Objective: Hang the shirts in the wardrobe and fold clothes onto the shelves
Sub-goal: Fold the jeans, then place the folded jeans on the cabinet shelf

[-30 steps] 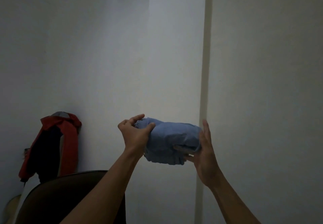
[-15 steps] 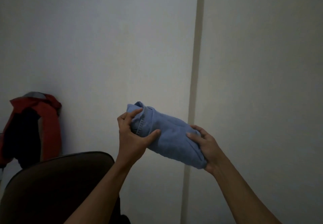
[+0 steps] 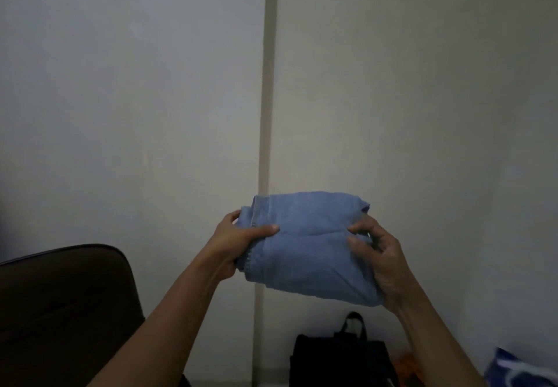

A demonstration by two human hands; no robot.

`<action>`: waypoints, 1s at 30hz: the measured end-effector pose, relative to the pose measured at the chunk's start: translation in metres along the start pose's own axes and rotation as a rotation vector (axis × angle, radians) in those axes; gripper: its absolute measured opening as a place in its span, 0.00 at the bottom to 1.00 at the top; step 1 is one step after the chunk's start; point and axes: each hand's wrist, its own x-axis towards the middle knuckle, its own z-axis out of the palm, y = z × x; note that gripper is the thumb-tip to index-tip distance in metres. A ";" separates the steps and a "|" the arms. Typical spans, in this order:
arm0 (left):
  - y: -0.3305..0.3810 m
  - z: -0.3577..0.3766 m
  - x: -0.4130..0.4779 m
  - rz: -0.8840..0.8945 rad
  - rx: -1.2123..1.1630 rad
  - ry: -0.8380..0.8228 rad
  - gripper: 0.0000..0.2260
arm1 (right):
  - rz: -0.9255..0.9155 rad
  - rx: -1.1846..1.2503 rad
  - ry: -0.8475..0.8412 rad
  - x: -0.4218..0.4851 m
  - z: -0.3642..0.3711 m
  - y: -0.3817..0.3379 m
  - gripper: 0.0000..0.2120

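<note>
A folded light-blue denim garment (image 3: 308, 247) is held in the air in front of a plain wall. My left hand (image 3: 238, 243) grips its left end, thumb on top beside the stitched hem. My right hand (image 3: 377, 253) grips its right end, with the fingers curled into the cloth. The bundle lies roughly level, its near side sagging a little. No wardrobe or shelf is in view.
A dark brown chair back (image 3: 60, 305) fills the lower left. A black bag (image 3: 341, 356) with a handle stands on the floor against the wall. A blue patterned cloth (image 3: 519, 371) shows at the bottom right corner. A pale vertical strip (image 3: 265, 114) runs down the wall.
The garment has turned from tilted to level and moved right. The view swung right: the red jacket left the frame, and the black bag and blue cloth came in.
</note>
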 end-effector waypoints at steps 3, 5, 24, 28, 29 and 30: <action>-0.018 0.029 -0.019 0.208 0.060 -0.002 0.52 | 0.066 0.011 0.098 -0.037 -0.018 -0.020 0.37; -0.030 0.044 -0.037 0.315 0.051 -0.076 0.53 | 0.073 -0.085 0.190 -0.065 -0.030 -0.032 0.39; -0.069 0.140 -0.275 0.497 0.051 -0.348 0.36 | 0.006 -0.493 0.619 -0.357 -0.054 -0.159 0.22; -0.063 0.150 -0.310 0.481 -0.017 -0.488 0.37 | -0.014 -0.553 0.720 -0.408 -0.037 -0.192 0.21; -0.061 0.153 -0.318 0.482 -0.033 -0.528 0.37 | -0.020 -0.565 0.750 -0.421 -0.032 -0.200 0.21; -0.060 0.155 -0.327 0.483 -0.051 -0.569 0.37 | -0.025 -0.580 0.778 -0.434 -0.027 -0.208 0.21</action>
